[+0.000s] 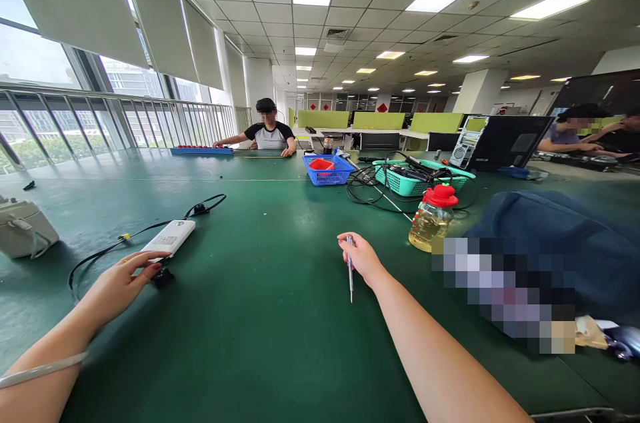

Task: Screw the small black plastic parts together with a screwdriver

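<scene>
My right hand (361,258) is closed around a slim screwdriver (350,280) with a clear handle, its tip pointing down at the green table (270,316). My left hand (123,283) lies at the near left, fingers stretched toward a white power strip (170,236), fingertips touching its near end. A small black plug (163,276) sits by those fingertips. A black cable (115,246) runs from the strip and loops across the table.
A bottle of yellow oil with a red cap (433,216) stands right of my right hand. Behind it are a blue basket (327,170) and a teal basket of cables (415,176). A white bag (25,230) sits far left. A person (269,133) sits across; others at far right.
</scene>
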